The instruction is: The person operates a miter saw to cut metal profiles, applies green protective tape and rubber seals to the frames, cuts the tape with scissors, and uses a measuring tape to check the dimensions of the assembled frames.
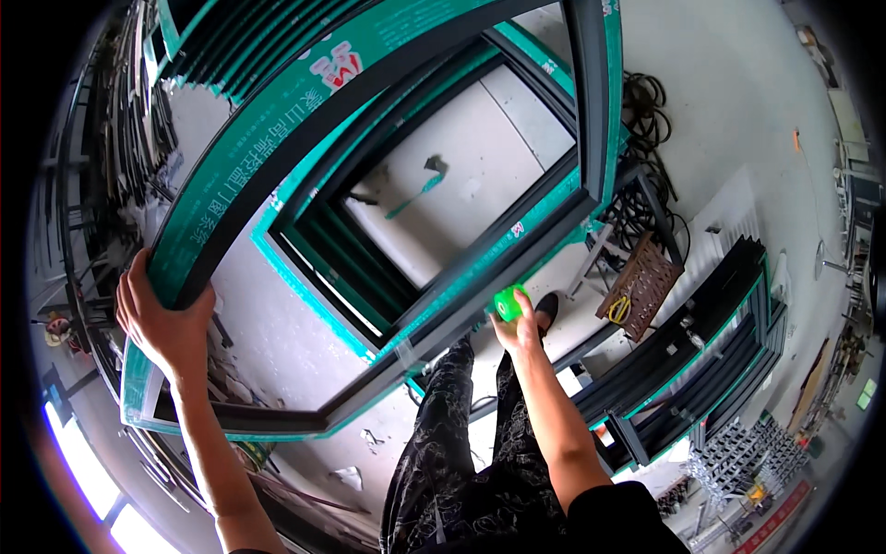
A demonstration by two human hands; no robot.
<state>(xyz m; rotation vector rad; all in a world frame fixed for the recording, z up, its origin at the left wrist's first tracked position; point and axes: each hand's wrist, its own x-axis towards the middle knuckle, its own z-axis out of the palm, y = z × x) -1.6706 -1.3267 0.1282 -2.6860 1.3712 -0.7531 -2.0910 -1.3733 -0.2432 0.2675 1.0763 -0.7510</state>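
A green-filmed frame is held over lower frames, its left side clasped between the thumb and fingers of the left hand. A green roll is gripped in the curled fingers of the right hand, near the frame's near bar; whether they touch cannot be told. To the right, a yellow tool is supported by a brown stand.

The frame is teal and black, the roll bright green.
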